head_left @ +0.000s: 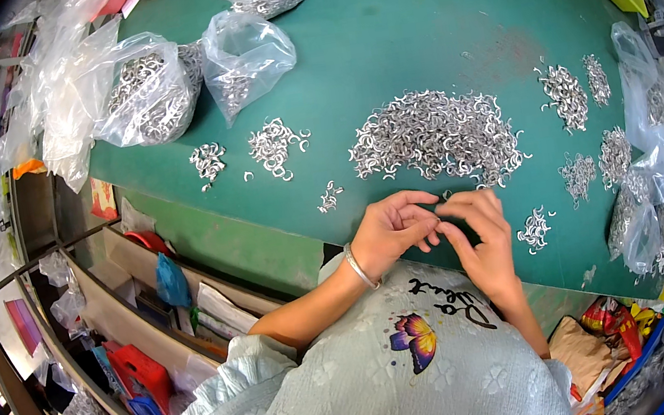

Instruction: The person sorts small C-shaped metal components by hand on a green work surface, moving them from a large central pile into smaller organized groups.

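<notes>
Head view: large heap of silvery crescent pieces (437,137) on the green table (408,27), a loose cluster (279,149) to its left; left hand (382,230) and right hand (482,229) meet just on the heap's near side, fingertips of both drawn narrow, cannot tell whether a piece sits between them. Judgement: each piece light, stiff, probably slippery, not fragile, apt to hook its neighbours; best pinched at mid-arc between thumb and forefinger.
</notes>
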`<state>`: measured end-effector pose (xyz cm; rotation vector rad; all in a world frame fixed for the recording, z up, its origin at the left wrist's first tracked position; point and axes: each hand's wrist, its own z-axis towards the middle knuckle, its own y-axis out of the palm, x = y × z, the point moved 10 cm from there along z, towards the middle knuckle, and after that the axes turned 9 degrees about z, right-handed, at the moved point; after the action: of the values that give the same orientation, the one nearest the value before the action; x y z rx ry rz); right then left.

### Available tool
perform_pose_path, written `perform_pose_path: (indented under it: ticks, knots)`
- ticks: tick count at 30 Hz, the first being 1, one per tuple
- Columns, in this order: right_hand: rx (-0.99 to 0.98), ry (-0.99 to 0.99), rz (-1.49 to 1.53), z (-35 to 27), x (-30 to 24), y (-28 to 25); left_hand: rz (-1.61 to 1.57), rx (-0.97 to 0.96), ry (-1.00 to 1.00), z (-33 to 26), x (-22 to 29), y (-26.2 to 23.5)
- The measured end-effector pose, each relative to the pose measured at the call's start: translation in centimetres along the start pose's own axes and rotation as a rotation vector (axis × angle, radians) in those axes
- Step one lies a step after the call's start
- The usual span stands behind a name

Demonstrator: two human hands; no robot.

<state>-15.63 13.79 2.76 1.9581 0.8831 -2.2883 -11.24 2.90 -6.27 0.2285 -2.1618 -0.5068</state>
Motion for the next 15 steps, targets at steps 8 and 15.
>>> perform_pose_path:
  ticks: [8,15]
  knots:
    - [0.2,0.074,-0.058,-2.5,1.2,-3.1,0.502,0.087,0.184,-0.6,1.9,1.3]
    - [0.254,0.065,-0.241,-3.5,1.4,-5.3,0.904,0.222,0.486,-1.5,5.1,2.7]
